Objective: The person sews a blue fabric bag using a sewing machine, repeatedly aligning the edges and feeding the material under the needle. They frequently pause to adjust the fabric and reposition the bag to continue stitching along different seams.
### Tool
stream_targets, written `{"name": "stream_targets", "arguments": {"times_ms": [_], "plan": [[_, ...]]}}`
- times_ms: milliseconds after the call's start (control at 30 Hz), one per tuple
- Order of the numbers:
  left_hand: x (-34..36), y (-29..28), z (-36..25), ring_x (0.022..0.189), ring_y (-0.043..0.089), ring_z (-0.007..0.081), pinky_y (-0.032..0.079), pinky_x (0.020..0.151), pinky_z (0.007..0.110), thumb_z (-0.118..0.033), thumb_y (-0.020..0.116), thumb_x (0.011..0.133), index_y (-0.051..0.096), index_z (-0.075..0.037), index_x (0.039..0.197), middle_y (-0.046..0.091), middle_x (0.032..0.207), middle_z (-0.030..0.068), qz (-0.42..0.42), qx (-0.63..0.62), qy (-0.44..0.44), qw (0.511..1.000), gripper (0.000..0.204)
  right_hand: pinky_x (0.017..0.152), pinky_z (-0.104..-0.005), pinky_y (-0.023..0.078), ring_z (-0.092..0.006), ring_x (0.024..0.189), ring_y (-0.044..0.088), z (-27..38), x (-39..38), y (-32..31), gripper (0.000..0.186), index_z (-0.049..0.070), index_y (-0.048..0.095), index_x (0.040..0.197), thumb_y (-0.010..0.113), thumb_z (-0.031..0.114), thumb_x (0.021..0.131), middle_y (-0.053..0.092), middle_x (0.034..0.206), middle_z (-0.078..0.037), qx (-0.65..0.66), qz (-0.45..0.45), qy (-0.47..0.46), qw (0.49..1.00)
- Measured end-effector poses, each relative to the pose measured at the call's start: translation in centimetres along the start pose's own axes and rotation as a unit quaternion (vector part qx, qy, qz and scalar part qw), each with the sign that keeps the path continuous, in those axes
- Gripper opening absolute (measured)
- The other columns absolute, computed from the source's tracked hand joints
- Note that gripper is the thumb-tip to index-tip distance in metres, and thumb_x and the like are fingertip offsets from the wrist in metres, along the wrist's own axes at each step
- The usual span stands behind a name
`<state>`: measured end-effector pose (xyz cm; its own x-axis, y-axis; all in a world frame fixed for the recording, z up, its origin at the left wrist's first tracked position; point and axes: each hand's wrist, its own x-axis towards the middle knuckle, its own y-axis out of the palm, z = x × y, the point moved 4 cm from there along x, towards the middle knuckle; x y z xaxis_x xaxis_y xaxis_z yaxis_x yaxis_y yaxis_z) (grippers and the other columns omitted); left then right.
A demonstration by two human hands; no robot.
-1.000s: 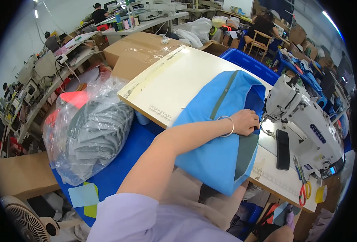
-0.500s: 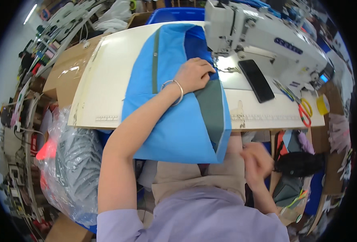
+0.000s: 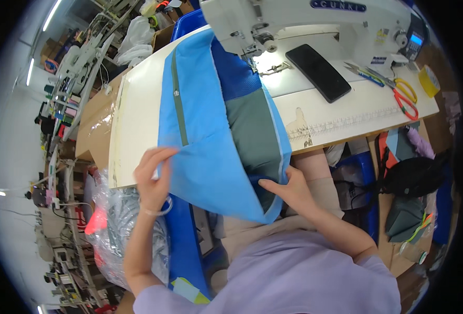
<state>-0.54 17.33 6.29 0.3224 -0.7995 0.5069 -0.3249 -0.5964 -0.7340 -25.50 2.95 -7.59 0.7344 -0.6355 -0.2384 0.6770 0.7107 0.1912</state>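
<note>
A sky-blue fabric bag (image 3: 200,167) with an olive strip (image 3: 178,99), a dark-blue mesh and a grey-green panel (image 3: 252,125) lies half on the white sewing table (image 3: 132,104), its lower end hanging over the front edge. Its upper end is at the white sewing machine (image 3: 231,21), beside the needle area. My left hand (image 3: 153,175), blurred, is at the bag's left edge with curved fingers; whether it grips is unclear. My right hand (image 3: 291,186) holds the lower right edge, thumb inside and fingers partly hidden.
A phone (image 3: 317,73), scissors (image 3: 405,99) and yellow tape (image 3: 428,81) lie right of the bag. A plastic-wrapped pile (image 3: 108,235) is at lower left, a black pouch (image 3: 409,178) at lower right, a blue crate (image 3: 184,23) behind the table.
My left hand has moved down and left off the bag's middle. My right hand has risen from my lap to take the bag's lower edge. The view has shifted and turned.
</note>
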Motion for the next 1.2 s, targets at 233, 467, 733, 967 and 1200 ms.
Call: {"name": "stream_targets", "arguments": {"times_ms": [233,467,733,967,1200], "plan": [[-17.2,0.7,11.6,0.101,0.070,0.0250,0.056,0.093,0.041,-0.021,0.054,0.094,0.069,-0.001,0.115,0.075,0.106,0.0088,-0.075,-0.518,-0.566,0.637,0.032,0.083,-0.0301,0.056,-0.0152,0.095,0.069,1.4,-1.2,3.0,0.034,-0.004,0.070,0.118,0.079,0.017,0.092,0.074,0.110,-0.010,0.231,0.166,0.095,0.954],[-10.1,9.2,0.7,0.099,0.069,0.0217,0.055,0.090,0.036,-0.017,0.056,0.100,0.064,0.000,0.126,0.073,0.111,0.0085,-0.110,-0.570,-0.484,0.655,0.033,0.088,-0.0391,0.062,-0.0221,0.102,0.073,3.0,-1.9,2.3,0.035,-0.006,0.062,0.128,0.069,0.012,0.099,0.072,0.117,-0.013,0.341,0.227,0.188,0.893],[-10.1,2.8,4.7,0.097,0.069,0.0199,0.055,0.088,0.034,-0.014,0.057,0.100,0.065,0.000,0.125,0.073,0.110,0.0085,-0.052,-0.553,-0.485,0.676,0.029,0.091,-0.0407,0.061,-0.0224,0.108,0.072,0.3,-1.7,1.8,0.034,-0.004,0.061,0.131,0.066,0.003,0.098,0.072,0.120,-0.013,0.416,0.298,0.200,0.836],[-15.2,-8.9,12.4,0.095,0.068,0.0184,0.055,0.086,0.032,-0.010,0.057,0.100,0.066,-0.001,0.123,0.072,0.109,0.0085,-0.049,-0.468,-0.561,0.681,0.027,0.106,-0.0347,0.049,-0.0224,0.122,0.064,-2.7,-0.2,4.7,0.048,-0.005,0.059,0.138,0.072,0.008,0.093,0.069,0.127,-0.017,0.131,0.226,0.119,0.958],[-8.2,-11.3,11.2,0.090,0.065,0.0139,0.053,0.081,0.027,-0.001,0.059,0.098,0.069,-0.001,0.117,0.071,0.104,0.0082,-0.246,-0.144,-0.361,0.888,0.022,0.105,-0.0359,0.049,-0.0264,0.125,0.061,-2.6,3.8,4.5,0.069,-0.005,0.060,0.136,0.082,0.039,0.088,0.065,0.134,-0.019,0.056,0.167,0.033,0.984]]}}
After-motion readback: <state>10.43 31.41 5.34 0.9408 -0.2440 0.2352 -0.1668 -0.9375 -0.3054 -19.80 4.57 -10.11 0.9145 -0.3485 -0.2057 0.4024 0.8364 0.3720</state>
